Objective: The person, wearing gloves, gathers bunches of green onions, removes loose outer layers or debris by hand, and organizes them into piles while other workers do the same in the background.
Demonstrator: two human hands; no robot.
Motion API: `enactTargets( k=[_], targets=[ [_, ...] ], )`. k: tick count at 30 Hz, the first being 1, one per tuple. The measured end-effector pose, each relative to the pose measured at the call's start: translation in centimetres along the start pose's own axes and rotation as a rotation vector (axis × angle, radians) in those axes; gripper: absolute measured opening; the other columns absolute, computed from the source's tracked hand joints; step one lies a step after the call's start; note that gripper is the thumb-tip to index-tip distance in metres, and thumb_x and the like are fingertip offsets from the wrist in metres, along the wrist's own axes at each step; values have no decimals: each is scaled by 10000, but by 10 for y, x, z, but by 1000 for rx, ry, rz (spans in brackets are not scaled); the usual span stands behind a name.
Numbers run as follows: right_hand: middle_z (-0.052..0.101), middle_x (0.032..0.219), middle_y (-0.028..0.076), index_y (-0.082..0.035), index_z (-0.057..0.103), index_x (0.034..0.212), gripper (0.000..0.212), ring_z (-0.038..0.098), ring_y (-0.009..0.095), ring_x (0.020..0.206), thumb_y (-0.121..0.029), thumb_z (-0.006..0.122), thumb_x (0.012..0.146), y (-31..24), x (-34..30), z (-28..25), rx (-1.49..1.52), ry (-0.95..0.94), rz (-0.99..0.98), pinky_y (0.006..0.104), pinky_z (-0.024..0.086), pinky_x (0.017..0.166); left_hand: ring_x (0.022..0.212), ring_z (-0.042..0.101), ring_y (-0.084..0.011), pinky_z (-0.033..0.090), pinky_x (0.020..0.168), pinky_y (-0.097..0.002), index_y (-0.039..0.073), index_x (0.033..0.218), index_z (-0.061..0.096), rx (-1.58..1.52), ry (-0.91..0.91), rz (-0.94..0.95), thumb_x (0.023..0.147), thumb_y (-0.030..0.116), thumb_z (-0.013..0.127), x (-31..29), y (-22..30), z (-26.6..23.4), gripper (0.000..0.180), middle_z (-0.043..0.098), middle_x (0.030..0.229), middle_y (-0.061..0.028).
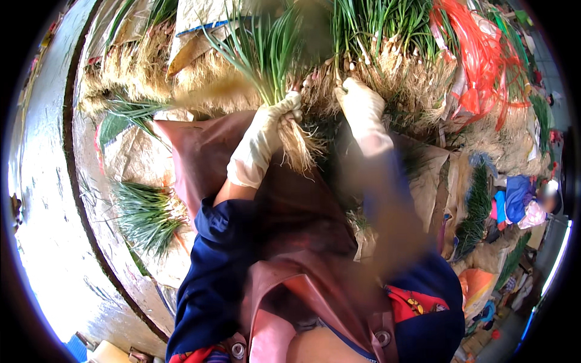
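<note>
Scallions [275, 63] stand clamped in left hand [275, 118] while right hand [362, 104] pinches another stalk [337, 68].

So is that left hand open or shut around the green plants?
Shut: the left hand, in a pale glove, curls around the green plants, with leaves sticking out one side and pale roots out the other.

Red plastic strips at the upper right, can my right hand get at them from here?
Probably yes: no barrier shows between the right hand and the red plastic strips, only the rooty ends of piled green onions.
</note>
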State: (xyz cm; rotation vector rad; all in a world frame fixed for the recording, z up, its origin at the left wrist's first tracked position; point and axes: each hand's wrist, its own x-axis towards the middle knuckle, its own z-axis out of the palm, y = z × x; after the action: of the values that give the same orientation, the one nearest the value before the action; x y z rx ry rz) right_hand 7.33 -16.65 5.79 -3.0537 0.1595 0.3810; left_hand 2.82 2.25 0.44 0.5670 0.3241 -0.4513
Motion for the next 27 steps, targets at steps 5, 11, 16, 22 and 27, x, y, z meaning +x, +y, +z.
enactTargets(
  k=[5,11,16,22,27],
  targets=[
    [610,644,47,-141,588,786,166,580,244,528,-250,707,749,1,-55,19,339,485,-316,342,455,488,625,584,-97,461,540,-179,-15,993,602,212,176,27,803,57,678,-9,-7,27,217,647,818,-52],
    [663,788,67,-111,651,890,159,637,200,658,-245,665,805,-5,-64,14,671,129,-508,325,491,574,679,608,-150,492,611,-272,-19,903,631,184,212,-82,762,7,696,-17,-2,43,158,643,763,-72],
    [642,742,25,-80,642,834,179,538,90,584,-250,611,879,-2,-27,12,1457,-500,-85,220,436,531,608,614,-140,501,538,-227,-29,942,610,173,227,-23,818,28,639,-17,-3,37,139,642,738,-66],
    [643,811,52,-85,635,972,350,497,112,549,-409,633,840,-22,5,36,1952,-708,1,240,456,564,735,635,-126,515,589,-215,-39,1062,600,218,66,-69,853,59,603,-12,-3,24,231,676,930,-115],
    [647,746,25,-63,637,1013,233,480,77,539,-248,615,873,-18,16,41,1781,-558,0,244,460,543,693,628,-127,516,569,-223,-27,1045,593,195,112,-109,854,74,605,-9,-5,17,216,678,913,-110]
  ],
)
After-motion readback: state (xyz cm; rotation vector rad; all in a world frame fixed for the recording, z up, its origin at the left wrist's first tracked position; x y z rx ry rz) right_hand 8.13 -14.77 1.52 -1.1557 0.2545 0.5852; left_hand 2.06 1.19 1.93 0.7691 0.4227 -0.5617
